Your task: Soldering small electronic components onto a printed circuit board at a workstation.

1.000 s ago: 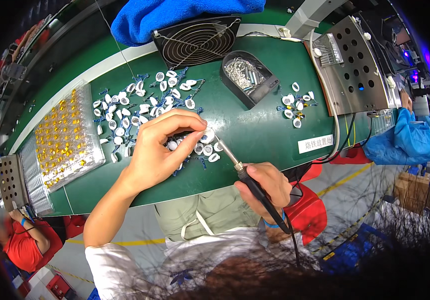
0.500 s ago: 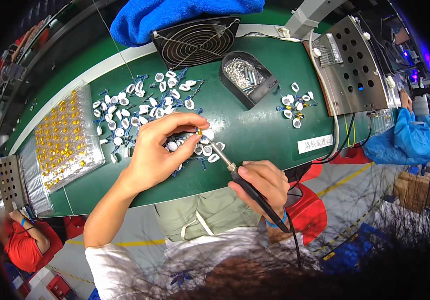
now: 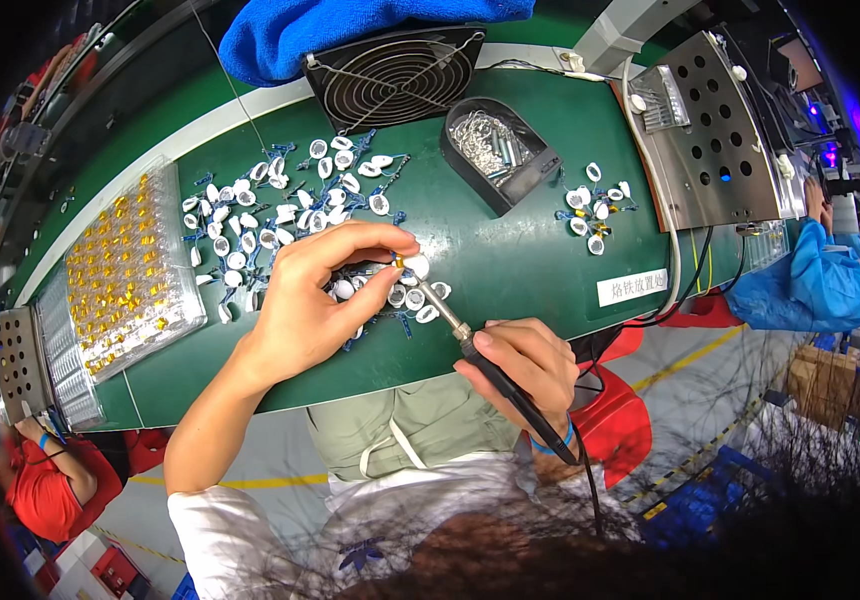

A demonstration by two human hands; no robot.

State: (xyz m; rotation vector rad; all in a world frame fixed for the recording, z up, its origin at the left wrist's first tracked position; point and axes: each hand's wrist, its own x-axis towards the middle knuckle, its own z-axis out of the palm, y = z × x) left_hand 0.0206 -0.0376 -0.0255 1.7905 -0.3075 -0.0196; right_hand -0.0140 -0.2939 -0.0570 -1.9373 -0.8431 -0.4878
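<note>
Between the thumb and index finger of my left hand (image 3: 315, 295) is a small white round part (image 3: 416, 267) with a gold-coloured piece at its edge. My right hand (image 3: 530, 362) grips a soldering iron (image 3: 502, 382) by its black handle, much like a pen. Its metal tip meets the part or lies right by it; the exact contact is too small to tell. Around and beneath my left hand spreads a loose pile of white round parts (image 3: 270, 238) with blue wires or tabs, some hidden by the fingers.
At left lies a clear tray (image 3: 190, 300) of gold-coloured pieces. A black fan (image 3: 395, 80) and blue towel (image 3: 350, 30) are at the back, near a black bin (image 3: 530, 180) of metal bits. Right are a small cluster (image 3: 595, 210) and a perforated metal box (image 3: 710, 150). Co-workers sit both sides.
Both hands keep nearly the same pose, with the iron's tip still at the small white part. The view has shifted very slightly.
</note>
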